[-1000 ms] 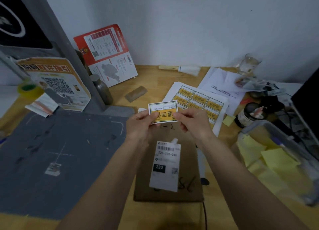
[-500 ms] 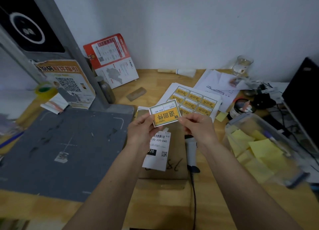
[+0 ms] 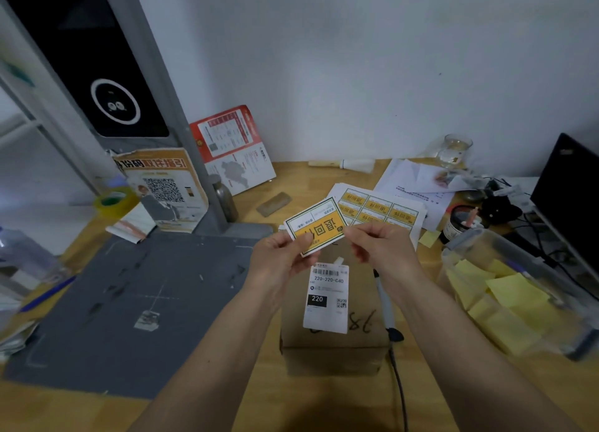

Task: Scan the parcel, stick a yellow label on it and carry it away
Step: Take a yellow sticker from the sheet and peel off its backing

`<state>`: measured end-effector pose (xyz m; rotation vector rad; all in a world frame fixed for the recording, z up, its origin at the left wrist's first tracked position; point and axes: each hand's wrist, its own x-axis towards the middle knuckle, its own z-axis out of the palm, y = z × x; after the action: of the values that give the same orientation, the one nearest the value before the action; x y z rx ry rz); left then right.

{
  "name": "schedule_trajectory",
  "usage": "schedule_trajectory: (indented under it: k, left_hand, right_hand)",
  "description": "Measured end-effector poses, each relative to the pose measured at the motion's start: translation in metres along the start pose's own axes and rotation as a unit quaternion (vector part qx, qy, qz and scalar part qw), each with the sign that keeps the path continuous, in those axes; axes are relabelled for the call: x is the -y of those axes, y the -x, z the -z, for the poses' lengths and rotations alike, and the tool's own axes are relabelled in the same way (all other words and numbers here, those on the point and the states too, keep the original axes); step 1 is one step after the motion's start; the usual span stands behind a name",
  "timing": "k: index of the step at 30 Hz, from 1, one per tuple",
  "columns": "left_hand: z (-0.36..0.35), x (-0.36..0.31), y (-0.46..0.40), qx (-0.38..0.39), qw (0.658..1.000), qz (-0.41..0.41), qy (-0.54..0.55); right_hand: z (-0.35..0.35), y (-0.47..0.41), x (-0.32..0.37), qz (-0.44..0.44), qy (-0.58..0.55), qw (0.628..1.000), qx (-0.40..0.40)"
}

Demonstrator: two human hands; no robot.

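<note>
A brown cardboard parcel (image 3: 334, 347) lies on the wooden desk below my hands, with a white shipping label (image 3: 326, 297) on its top. I hold a yellow label (image 3: 319, 225) in the air above the parcel's far end. My left hand (image 3: 280, 256) pinches the label's lower left part. My right hand (image 3: 379, 242) pinches its right edge. A handheld scanner (image 3: 387, 305) lies along the parcel's right side, with its cable running toward me.
A sheet of yellow labels (image 3: 379, 206) lies behind my hands. The grey mat (image 3: 129, 302) and the scanning stand (image 3: 107, 84) are at left. A clear tub of yellow notes (image 3: 509, 298) sits at right, beside a dark monitor (image 3: 570, 191). Tape roll (image 3: 116, 201) at far left.
The camera view tilted up and drew back. The yellow label turned from level to tilted, its right end higher, while both hands kept hold of it above the parcel.
</note>
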<state>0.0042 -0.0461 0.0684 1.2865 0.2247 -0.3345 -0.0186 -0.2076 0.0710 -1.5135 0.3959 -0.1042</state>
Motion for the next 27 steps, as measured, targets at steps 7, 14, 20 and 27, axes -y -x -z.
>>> schedule_trajectory:
  k: [7, 14, 20, 27]
  left_hand:
    - [0.006, -0.014, 0.003, -0.081, 0.986, -0.120, -0.082]
    - [-0.014, -0.016, 0.024, -0.039, 0.961, -0.237, -0.140]
    - [-0.021, -0.010, 0.030, -0.040, 0.973, -0.209, -0.088]
    - [-0.024, -0.011, 0.032, -0.037, 0.976, -0.201, -0.078]
  right_hand:
    - [-0.015, 0.006, 0.010, 0.077, 0.080, 0.990, -0.090]
    - [-0.043, 0.023, 0.028, 0.142, 0.026, 0.990, 0.009]
    - [-0.041, 0.028, 0.023, 0.110, -0.033, 0.993, -0.024]
    - [-0.041, 0.030, 0.021, 0.114, -0.064, 0.991, -0.022]
